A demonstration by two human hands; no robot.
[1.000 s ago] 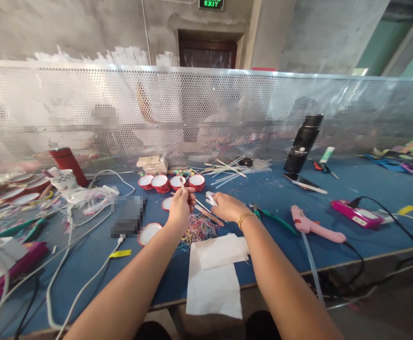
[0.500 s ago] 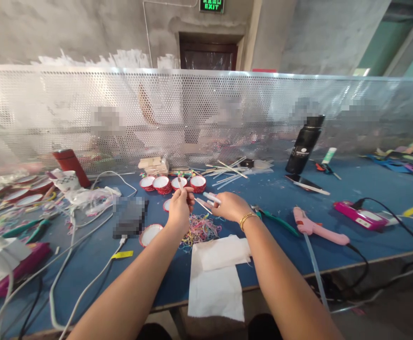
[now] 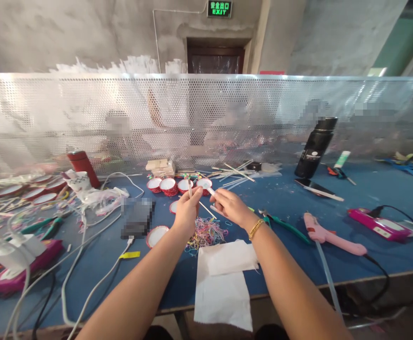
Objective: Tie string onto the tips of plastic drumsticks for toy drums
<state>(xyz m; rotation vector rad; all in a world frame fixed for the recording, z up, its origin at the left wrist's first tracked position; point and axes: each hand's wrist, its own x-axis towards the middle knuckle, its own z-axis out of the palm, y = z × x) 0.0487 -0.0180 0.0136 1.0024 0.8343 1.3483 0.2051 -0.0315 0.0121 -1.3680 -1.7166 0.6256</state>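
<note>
My left hand [image 3: 185, 210] is closed on a flat, light wooden stick [image 3: 189, 190], which stands up past the thumb. Close beside it, my right hand [image 3: 231, 206] pinches a short white rod-like piece [image 3: 210, 191]; its kind is not clear. The inner end of that piece comes near the left fingertips, and I cannot tell whether they touch. A thin pale stick [image 3: 208, 210] slants below, between the hands. Under them lies a heap of colourful rubber bands or loops [image 3: 208, 234]. Red-rimmed white round pieces [image 3: 168, 185] are stacked just beyond the hands.
White cloth [image 3: 223, 297] overhangs the front edge. To the right are green-handled pliers [image 3: 289, 227], a pink glue gun [image 3: 328, 236], a black bottle [image 3: 314, 148] and a magenta power strip [image 3: 378, 224]. Cables, a dark phone-like device [image 3: 138, 219] and a red flask [image 3: 84, 167] occupy the left.
My hands have come closer together, and the white piece now reaches toward the left fingertips. The whole view has shifted slightly, so the table things appear further right.
</note>
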